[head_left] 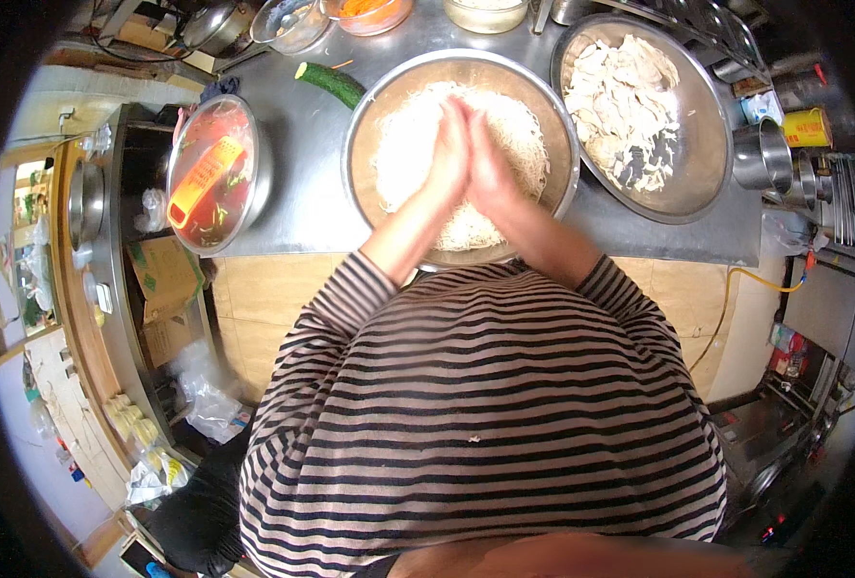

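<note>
My left hand (pixel 451 149) and my right hand (pixel 482 154) meet in a peak above a large steel bowl (pixel 358 164), palms facing and fingers stretched out. Whether anything lies between the palms is hidden, and motion softens the fingers a little. Below them, fine white shreds (pixel 533 178) fill the bowl, overexposed on the left side. A cut cucumber (pixel 331 84) lies just beyond the bowl's left rim, its pale end facing away from the bowl. On the right, a second steel bowl (pixel 699 164) holds pale torn pieces (pixel 625 96), tilted toward me in the view.
At the left, a steel basin (pixel 259 183) holds an orange-handled grater (pixel 208 181) in a reddish interior with green scraps. Along the back stand glass bowls, one with orange shreds (pixel 365 8). Steel pots (pixel 762 159) stand at right; a yellow hose (pixel 736 279) hangs below the counter.
</note>
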`<state>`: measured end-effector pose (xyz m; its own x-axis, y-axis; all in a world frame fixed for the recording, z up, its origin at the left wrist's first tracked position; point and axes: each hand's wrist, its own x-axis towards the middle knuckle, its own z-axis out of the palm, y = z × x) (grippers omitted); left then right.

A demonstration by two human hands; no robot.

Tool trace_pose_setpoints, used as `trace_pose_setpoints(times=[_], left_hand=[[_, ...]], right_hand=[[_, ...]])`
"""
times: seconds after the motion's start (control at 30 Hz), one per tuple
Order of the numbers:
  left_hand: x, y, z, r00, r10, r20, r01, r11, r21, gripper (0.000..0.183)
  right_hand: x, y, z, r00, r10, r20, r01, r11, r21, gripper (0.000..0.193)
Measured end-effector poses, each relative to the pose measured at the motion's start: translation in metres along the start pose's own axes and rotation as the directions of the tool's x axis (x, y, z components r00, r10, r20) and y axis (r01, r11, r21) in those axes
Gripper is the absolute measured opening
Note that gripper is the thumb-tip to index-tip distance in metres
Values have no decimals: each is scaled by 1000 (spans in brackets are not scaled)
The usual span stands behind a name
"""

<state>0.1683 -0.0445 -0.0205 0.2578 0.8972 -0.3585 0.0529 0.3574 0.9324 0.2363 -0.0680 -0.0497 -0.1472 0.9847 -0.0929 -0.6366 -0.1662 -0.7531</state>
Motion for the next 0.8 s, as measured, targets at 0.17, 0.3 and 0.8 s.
trace_pose_setpoints(times=[0.17, 0.3, 0.8], left_hand=[[-7, -3, 6, 986, 71, -153, -97, 980, -171, 83], [-5, -9, 7, 983, 183, -35, -186, 967, -172, 81], [14, -7, 4, 979, -15, -205, -39, 966, -257, 92]], right_hand=[[8, -6, 10, 982, 148, -121, -164, 977, -135, 81], [16, -7, 2, 980, -58, -192, 16, 976, -215, 77], [6, -14, 12, 978, 184, -97, -197, 968, -156, 80]])
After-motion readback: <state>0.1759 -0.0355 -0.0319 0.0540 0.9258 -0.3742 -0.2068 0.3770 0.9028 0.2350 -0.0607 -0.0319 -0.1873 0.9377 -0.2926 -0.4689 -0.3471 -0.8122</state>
